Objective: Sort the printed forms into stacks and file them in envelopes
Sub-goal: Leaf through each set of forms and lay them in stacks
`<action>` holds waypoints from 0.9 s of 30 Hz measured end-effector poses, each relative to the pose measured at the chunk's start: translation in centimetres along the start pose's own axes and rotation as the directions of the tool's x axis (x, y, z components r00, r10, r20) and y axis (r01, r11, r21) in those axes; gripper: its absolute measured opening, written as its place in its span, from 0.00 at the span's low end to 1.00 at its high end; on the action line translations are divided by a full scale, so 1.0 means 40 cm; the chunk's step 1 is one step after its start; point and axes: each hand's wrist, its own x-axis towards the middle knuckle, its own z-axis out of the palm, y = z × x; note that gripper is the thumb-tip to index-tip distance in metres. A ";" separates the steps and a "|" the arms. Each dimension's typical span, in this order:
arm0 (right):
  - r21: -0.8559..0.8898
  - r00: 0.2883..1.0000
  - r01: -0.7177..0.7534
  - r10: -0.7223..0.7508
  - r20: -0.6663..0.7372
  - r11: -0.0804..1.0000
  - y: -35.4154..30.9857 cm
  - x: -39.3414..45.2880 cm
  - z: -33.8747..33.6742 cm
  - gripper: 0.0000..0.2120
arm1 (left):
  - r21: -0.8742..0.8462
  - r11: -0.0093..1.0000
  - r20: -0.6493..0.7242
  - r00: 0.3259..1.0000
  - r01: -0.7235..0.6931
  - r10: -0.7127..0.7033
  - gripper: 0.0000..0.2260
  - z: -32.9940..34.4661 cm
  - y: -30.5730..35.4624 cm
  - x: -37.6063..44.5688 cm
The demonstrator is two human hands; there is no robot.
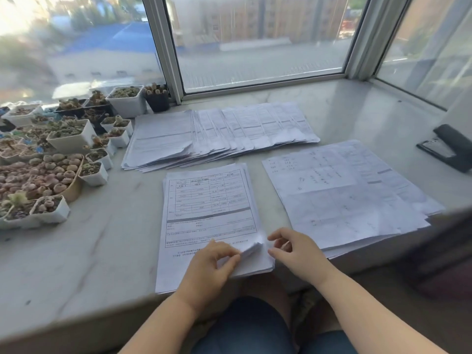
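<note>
At the desk's (pixel 107 251) near edge, two hands work one stack's corner.
The left hand (pixel 209 264) pinches the lifted corner of the nearest form stack (pixel 209 200); the right hand (pixel 298 251), fingers loosely curled, hovers just beside it. Beyond the right hand lies a second stack (pixel 344 195); farther off, a fanned pile (pixel 222 134).

My forms (pixel 208 215) are thin matt paper, corner crumpled. The sill (pixel 102 251) is smooth, glossy veined marble. Stapler (pixel 448 146) at 2 o'clock looks matt black; pots (pixel 70 139) at 10, white plastic.
</note>
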 end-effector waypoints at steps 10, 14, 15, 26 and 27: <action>0.386 0.892 -0.441 0.348 0.290 0.810 -0.033 -0.006 0.008 0.16 | -0.283 0.944 -0.140 0.966 0.170 -0.216 0.11 0.023 0.008 -0.003; 0.407 0.823 -0.556 0.409 0.394 0.725 -0.039 0.008 0.010 0.19 | -0.369 0.917 -0.141 0.966 0.152 -0.217 0.13 0.025 0.000 -0.001; 0.421 0.816 -0.567 0.416 0.401 0.708 -0.037 0.009 0.009 0.20 | -0.360 0.922 -0.151 0.966 0.144 -0.210 0.11 0.026 0.001 0.000; 0.435 0.867 -0.483 0.346 0.357 0.760 -0.051 0.021 0.015 0.04 | -0.098 0.994 -0.171 0.985 -0.039 0.022 0.07 0.032 -0.009 -0.010; 0.426 0.876 -0.466 0.339 0.343 0.775 -0.054 0.022 0.019 0.04 | -0.056 0.997 -0.126 0.991 -0.048 0.041 0.05 0.027 -0.009 -0.011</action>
